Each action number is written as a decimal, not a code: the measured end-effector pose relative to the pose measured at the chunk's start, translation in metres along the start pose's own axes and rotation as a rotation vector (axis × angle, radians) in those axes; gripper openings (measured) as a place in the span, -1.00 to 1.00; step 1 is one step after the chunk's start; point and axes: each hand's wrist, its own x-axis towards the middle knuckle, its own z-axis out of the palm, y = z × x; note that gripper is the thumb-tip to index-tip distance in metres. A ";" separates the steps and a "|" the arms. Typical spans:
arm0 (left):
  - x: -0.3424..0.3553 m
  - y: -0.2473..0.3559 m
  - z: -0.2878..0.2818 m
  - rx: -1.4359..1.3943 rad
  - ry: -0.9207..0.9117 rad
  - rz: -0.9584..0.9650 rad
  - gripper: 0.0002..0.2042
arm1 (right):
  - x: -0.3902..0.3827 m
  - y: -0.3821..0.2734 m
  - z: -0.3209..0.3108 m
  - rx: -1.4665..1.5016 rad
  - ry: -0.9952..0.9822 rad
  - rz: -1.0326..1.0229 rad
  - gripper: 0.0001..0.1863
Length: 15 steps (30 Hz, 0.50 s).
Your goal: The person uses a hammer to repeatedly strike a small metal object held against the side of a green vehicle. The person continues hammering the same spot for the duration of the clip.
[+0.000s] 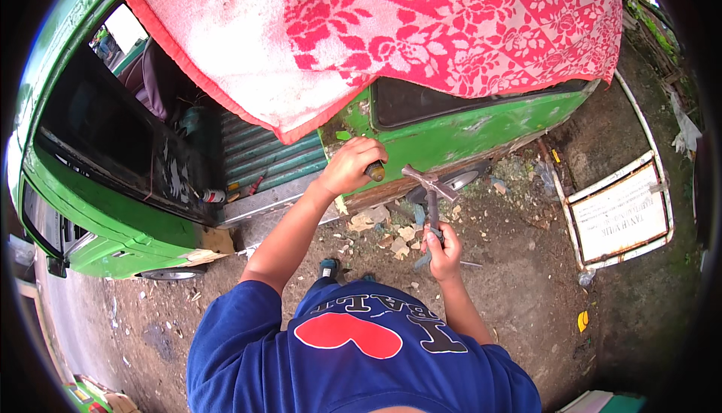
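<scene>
Left hand (350, 165) grips wooden-handled tool (375, 171), tip hidden; right hand (444, 247) grips hammer (429, 183); blanket (391, 29) hides car (466, 131) roof.

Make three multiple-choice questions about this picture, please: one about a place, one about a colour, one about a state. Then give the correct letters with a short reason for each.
1. Where is the red and white flowered cloth?
A. draped over the top of the green vehicle
B. on the ground
C. folded in the right hand

2. What colour is the person's shirt?
A. yellow
B. blue
C. black

3. How does the right hand stand with the hammer?
A. open, away from it
B. closed around its handle, head up
C. resting flat on its head

Answers:
1 A: the cloth hangs over the vehicle's upper edge.
2 B: the shirt is blue, with a red shape on it.
3 B: the fingers wrap the handle low down, while the left hand grips a wooden-handled tool against the green body.
</scene>
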 end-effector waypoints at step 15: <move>0.051 -0.046 -0.038 -0.561 -0.039 -0.372 -0.65 | 0.007 -0.004 0.002 0.030 0.031 0.038 -0.82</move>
